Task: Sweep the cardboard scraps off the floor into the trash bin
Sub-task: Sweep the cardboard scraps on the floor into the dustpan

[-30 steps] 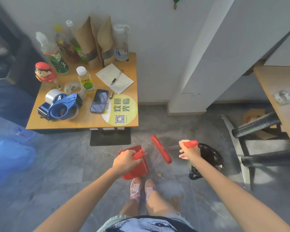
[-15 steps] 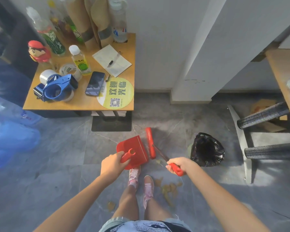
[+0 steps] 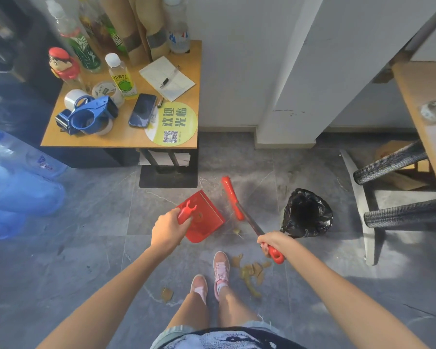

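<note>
L: left hand (image 3: 168,229) grips dustpan (image 3: 208,224) handle, pan low to catch | R: right hand (image 3: 271,241) grips broom (image 3: 232,197), head ahead for pull stroke | cardboard scraps (image 3: 252,272) beneath right hand, unswept | trash bin (image 3: 306,212) just beyond right hand

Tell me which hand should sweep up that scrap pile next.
Right. The right hand grips the brush, with the scrap pile on the floor near it; the left hand holds the dustpan.
</note>
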A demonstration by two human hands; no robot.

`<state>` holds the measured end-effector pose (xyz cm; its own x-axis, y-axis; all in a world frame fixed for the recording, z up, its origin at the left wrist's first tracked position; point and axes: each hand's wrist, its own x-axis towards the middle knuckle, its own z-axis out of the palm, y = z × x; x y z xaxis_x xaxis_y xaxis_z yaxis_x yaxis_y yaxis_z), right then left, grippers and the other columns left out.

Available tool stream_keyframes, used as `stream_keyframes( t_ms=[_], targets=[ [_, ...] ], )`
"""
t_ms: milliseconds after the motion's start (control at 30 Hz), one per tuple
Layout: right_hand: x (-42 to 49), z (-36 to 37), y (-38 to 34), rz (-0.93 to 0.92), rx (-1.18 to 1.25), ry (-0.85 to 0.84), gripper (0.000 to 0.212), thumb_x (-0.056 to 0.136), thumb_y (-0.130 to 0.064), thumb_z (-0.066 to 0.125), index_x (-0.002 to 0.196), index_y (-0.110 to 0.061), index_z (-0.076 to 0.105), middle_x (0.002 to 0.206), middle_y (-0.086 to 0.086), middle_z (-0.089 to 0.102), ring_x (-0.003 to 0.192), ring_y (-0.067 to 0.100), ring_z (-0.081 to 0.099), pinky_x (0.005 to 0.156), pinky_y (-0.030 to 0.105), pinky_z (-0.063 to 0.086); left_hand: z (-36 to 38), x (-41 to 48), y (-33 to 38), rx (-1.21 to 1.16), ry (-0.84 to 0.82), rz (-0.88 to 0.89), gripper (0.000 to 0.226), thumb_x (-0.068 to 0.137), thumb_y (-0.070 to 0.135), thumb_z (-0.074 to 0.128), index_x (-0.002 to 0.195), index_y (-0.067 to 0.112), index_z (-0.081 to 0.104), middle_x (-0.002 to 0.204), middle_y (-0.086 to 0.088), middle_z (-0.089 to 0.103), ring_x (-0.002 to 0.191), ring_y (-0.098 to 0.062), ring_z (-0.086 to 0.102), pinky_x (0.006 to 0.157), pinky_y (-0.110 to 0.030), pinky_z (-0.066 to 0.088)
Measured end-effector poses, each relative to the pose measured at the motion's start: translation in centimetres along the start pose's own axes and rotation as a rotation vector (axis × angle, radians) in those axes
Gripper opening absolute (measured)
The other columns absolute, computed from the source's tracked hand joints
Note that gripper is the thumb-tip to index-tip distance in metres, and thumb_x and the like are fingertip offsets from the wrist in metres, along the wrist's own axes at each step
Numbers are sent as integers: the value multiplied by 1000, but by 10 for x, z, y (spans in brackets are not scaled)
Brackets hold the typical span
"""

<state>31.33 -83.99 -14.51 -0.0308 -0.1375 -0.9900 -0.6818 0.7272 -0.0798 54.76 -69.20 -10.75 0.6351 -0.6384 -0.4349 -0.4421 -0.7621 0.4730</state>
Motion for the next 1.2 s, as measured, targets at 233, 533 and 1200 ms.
stream_keyframes(
  t_ms=[233,533,1200],
  targets=[
    [-24,11,52,-134,-5,94,19,93,6,42,82,-9,37,51,6,35,14,6,27,28,6,25,2,-45,-44,-29,144,37,40,88,48,56,66,16,45,59,-5,57,62,-34,55,55,-36,41],
    [-30,46,135,-186,-98,308,12,75,4,42,66,-5,43,29,2,33,33,14,28,45,16,22,0,-109,-95,-37,171,159,43,87,52,50,67,15,42,55,-6,56,56,-33,58,52,-40,51],
    [32,97,223,-89,-287,297,29,93,-7,46,65,-5,41,47,7,40,19,11,34,29,10,28,49,-170,-167,153,135,161,36,88,44,58,71,16,42,52,-8,56,53,-37,57,50,-39,48]
  ],
)
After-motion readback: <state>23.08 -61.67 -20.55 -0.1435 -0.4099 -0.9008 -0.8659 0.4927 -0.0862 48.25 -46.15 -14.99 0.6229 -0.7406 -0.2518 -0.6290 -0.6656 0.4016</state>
